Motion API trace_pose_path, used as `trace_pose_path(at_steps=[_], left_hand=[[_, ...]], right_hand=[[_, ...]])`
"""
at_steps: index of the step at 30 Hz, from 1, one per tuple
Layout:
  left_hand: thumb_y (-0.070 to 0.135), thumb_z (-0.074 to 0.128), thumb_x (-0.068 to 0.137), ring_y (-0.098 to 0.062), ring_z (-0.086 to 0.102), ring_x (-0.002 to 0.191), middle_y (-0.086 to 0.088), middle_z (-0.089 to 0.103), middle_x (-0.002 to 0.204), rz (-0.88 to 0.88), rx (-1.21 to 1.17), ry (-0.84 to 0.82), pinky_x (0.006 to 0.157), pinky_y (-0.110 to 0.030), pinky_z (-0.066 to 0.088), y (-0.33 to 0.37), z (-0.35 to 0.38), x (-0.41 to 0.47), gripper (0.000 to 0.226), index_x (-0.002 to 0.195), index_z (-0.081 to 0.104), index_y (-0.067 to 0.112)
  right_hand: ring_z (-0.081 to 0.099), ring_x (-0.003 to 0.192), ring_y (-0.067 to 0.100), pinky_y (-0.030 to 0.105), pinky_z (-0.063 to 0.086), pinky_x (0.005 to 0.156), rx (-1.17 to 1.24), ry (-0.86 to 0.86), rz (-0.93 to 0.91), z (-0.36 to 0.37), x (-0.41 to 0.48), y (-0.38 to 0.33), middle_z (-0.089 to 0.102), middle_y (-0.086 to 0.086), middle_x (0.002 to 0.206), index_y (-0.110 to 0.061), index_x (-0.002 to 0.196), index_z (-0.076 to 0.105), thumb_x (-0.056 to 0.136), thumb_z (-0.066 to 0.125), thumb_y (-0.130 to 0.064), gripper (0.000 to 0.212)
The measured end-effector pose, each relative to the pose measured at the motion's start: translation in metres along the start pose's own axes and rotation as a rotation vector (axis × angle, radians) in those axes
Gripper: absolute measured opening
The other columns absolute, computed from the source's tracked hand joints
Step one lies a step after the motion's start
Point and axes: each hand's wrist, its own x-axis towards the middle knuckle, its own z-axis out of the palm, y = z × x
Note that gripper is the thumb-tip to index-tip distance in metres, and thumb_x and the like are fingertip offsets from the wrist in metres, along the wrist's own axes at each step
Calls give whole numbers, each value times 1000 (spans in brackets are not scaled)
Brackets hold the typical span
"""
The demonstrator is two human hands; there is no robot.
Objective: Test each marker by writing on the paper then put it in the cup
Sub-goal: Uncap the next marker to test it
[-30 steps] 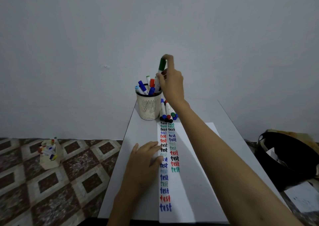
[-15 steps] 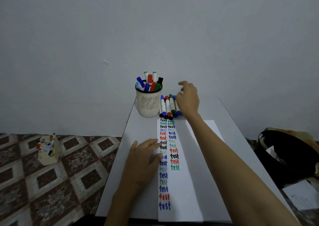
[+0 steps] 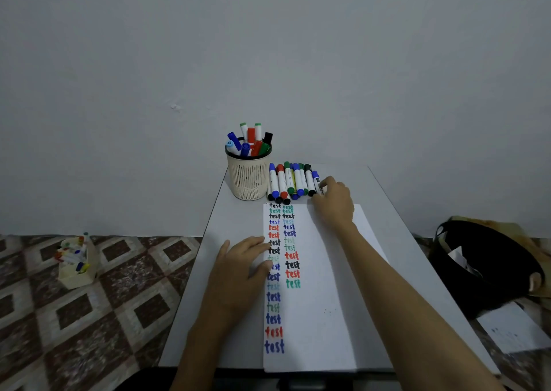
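A grey table (image 3: pixel 235 211) runs from the frame's centre down to the bottom edge. On it lies a long white paper (image 3: pixel 325 301), its left part filled with two columns of the word "test" in black, green, blue and red. The left hand (image 3: pixel 241 271) lies flat in the lower middle, fingers spread, pressing the paper's left edge. The right hand (image 3: pixel 334 201) reaches to the centre right; its fingertips curl onto the rightmost marker (image 3: pixel 316 182), blue-capped, though whether they actually pinch it is hard to tell. That marker ends a row of markers (image 3: pixel 290 182) lying side by side just above the paper's top edge. Just left of the row stands a cream slotted cup (image 3: pixel 249 177), holding several markers upright.
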Motion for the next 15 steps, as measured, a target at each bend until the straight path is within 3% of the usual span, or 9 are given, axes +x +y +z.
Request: trace_pose_path(at_steps=[5,9,10,12,15], left_hand=[[52,30,82,-7,48,119,5,55,130,9,14,12,111,-38,14,-4,2,-2,61,121,59,17],[49,34,83,-10,51,116,2,58,127,22,19,36,109,-39,17,-5,4,-3,57,118,61,14],[49,34,83,-11,52,116,1,58,126,19,17,40,109,-39,17,-5,4,-3,56,117,62,13],[50,34,83,-11,52,116,2,58,126,9,8,44,111,-41,18,-6,4,-4,57,117,62,13],[52,34,81,-9,49,118,3,57,127,-11,-13,41,113,-47,20,-4,4,-4,59,119,60,15]], right_hand=[[48,88,18,27,37,72,332,228,79,-11,-10,-6,51,13,115,-6,114,58,92,56,-17,24],[54,83,22,39,54,79,723,444,179,-25,-17,-13,50,9,102,-8,94,58,93,56,-19,12],[55,80,23,40,56,77,796,456,192,-29,-20,-14,52,12,99,-8,90,57,93,57,-24,16],[56,74,22,28,57,61,931,408,180,-37,-32,-17,56,18,96,-8,90,55,94,58,-31,24],[60,65,19,23,48,44,1052,254,105,-49,-62,-27,60,11,82,-11,94,51,98,49,-34,24]])
